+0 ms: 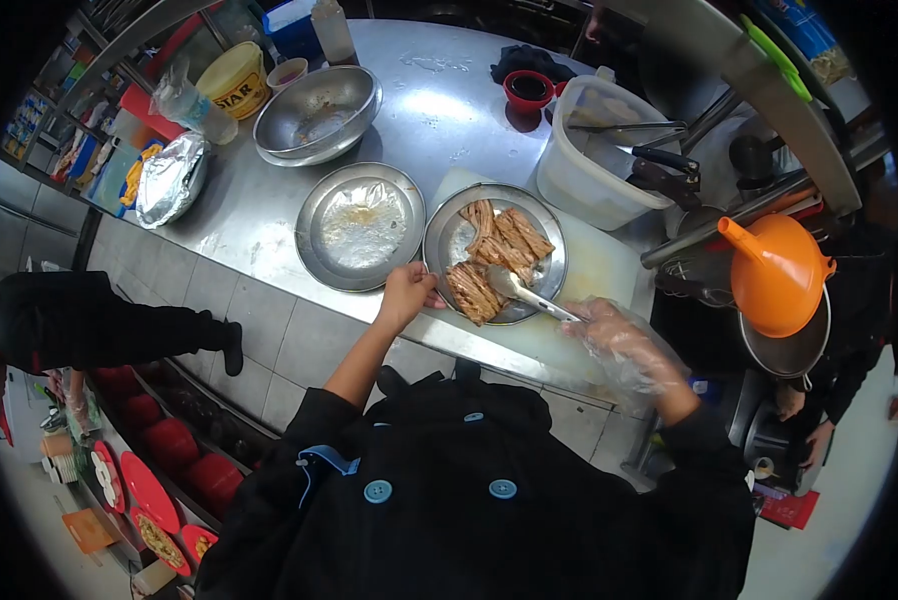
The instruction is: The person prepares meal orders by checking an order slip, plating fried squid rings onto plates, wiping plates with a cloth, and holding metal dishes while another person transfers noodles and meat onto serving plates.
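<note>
Grilled meat pieces (510,243) lie in a round metal plate (557,238), which rests on a white cutting board. My left hand (410,297) has its fingers closed on the plate's near left rim. In a clear plastic glove, my right hand (609,330) grips metal tongs (541,300). The tips of the tongs touch the meat near the middle of the plate. Just left of it stands a second metal plate (314,235), with only a greasy residue on its bottom.
Beyond the plates sit a metal bowl (361,120), a foil-covered bowl (171,185) and a yellow tub (231,80). A white plastic container (594,165) with utensils stands right of the board (609,265), near an orange funnel (777,270). Other people stand at both sides.
</note>
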Demonstrator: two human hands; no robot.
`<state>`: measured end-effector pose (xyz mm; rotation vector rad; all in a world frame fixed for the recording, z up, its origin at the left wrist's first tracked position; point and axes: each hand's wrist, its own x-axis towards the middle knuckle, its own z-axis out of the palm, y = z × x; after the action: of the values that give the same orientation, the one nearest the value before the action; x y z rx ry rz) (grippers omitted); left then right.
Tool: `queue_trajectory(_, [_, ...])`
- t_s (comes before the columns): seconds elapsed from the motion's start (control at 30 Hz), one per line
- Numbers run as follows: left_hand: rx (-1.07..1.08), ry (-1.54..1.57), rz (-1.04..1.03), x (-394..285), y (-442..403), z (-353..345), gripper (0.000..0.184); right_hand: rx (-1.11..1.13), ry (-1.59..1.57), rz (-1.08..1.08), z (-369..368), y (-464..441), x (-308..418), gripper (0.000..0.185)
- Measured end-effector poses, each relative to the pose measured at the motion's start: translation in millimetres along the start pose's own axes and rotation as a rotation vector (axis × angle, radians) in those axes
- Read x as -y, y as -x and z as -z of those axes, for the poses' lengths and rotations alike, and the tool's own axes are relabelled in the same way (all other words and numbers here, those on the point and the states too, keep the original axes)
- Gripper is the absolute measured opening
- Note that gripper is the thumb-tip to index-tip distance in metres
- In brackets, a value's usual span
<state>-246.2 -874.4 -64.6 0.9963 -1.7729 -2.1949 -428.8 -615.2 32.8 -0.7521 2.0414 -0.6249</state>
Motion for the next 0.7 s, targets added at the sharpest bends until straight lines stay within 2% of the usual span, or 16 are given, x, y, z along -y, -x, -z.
queue_trajectory(0.07, [0.016, 0.023, 0.020, -1.2, 1.0, 2.3, 0.014, -0.052, 0.492, 0.160, 9.4, 10.2, 13.5, 0.042])
queue_trajectory(0.1, [0.036, 0.042, 0.040, -2.1, 2.0, 3.5, 0.015, -0.049, 0.492, 0.163, 11.8, 17.7, 22.7, 0.042])
queue_trajectory(0.17, [0.043, 0.063, 0.061, -5.8, 4.2, 4.2, 0.015, -0.128, 0.840, 0.125, 8.6, 32.2, 39.9, 0.041])
queue_trajectory(0.2, [0.057, 0.085, 0.083, -7.1, 5.4, 3.4, 0.015, -0.127, 0.838, 0.123, 2.6, 33.2, 39.1, 0.041])
queue_trajectory(0.27, [0.055, 0.081, 0.080, -4.2, 5.1, 2.5, 0.015, -0.320, 0.898, 0.375, -11.0, 30.7, 34.8, 0.028])
queue_trajectory(0.43, [0.025, 0.050, 0.022, 4.2, 8.4, -2.1, 0.016, -0.417, 0.933, 0.367, -42.6, 7.1, 36.0, 0.029])
queue_trajectory(0.5, [0.024, 0.022, -0.039, 9.1, 7.8, -3.5, 0.016, -0.427, 0.919, 0.327, -59.2, -7.4, 8.5, 0.030])
queue_trajectory(0.53, [0.026, 0.023, -0.045, 7.7, 7.5, -3.8, 0.016, -0.466, 0.650, 0.427, -67.4, -24.4, -23.1, 0.032])
queue_trajectory(0.57, [0.027, 0.049, -0.020, 7.5, 9.3, -4.1, 0.016, -0.495, 0.378, 0.521, -68.1, -28.5, -24.5, 0.035])
queue_trajectory(0.6, [0.027, 0.075, 0.010, 8.1, 11.6, -4.1, 0.016, -0.494, 0.380, 0.522, -64.2, -28.4, -27.9, 0.035])
queue_trajectory(0.67, [0.062, 0.098, 0.028, 8.1, 14.3, -0.8, 0.018, 0.078, -0.406, -0.112, -44.5, -9.6, 6.7, 0.045])
queue_trajectory(0.7, [0.099, 0.120, 0.037, 5.0, 13.4, 1.7, 0.020, 0.088, -0.339, -0.118, -40.2, -8.2, 10.8, 0.047])
